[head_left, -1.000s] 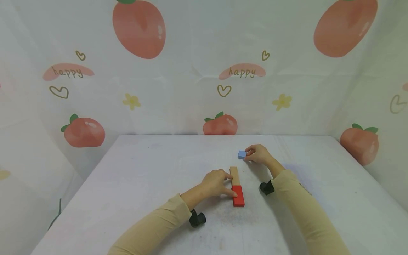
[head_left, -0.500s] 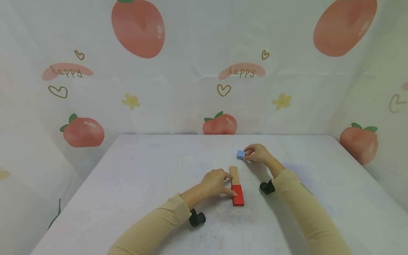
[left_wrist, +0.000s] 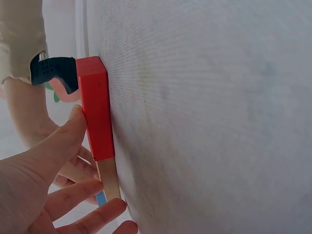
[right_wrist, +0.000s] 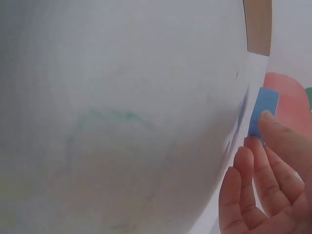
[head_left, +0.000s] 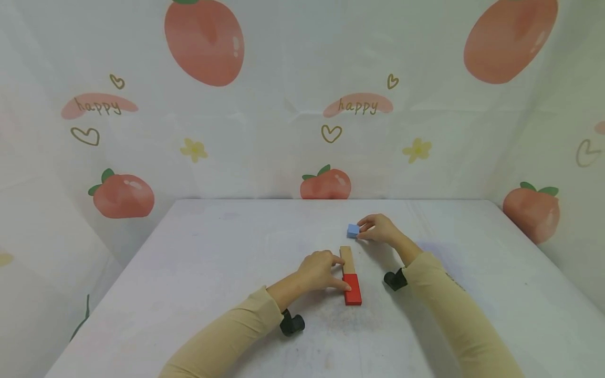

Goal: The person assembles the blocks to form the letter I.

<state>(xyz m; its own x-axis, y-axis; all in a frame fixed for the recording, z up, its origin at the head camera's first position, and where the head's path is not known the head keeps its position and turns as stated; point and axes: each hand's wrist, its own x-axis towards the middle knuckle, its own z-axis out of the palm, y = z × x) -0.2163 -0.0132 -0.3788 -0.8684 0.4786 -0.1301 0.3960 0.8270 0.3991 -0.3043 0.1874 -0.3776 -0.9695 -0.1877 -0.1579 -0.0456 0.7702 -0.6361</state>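
Note:
A red block (head_left: 352, 290) and a natural wood block (head_left: 347, 259) lie end to end on the white table, in a line running away from me. My left hand (head_left: 317, 271) is beside them, its thumb against the red block (left_wrist: 95, 109) and its fingertips at the side of the wood block (left_wrist: 109, 178). Past the far end of the wood block, my right hand (head_left: 381, 229) pinches a small blue block (head_left: 353, 231) between thumb and fingers. In the right wrist view the thumb overlaps the blue block (right_wrist: 264, 105), and the wood block (right_wrist: 258, 27) shows beyond it.
Each wrist carries a black camera mount, the left one (head_left: 292, 324) and the right one (head_left: 395, 280) both low over the table (head_left: 212, 252). Behind the table's far edge hangs a white curtain (head_left: 279, 68) printed with fruit.
My right hand has moved the blue block a little to the left, nearer to being in line with the wood block. The left hand has stayed where it was.

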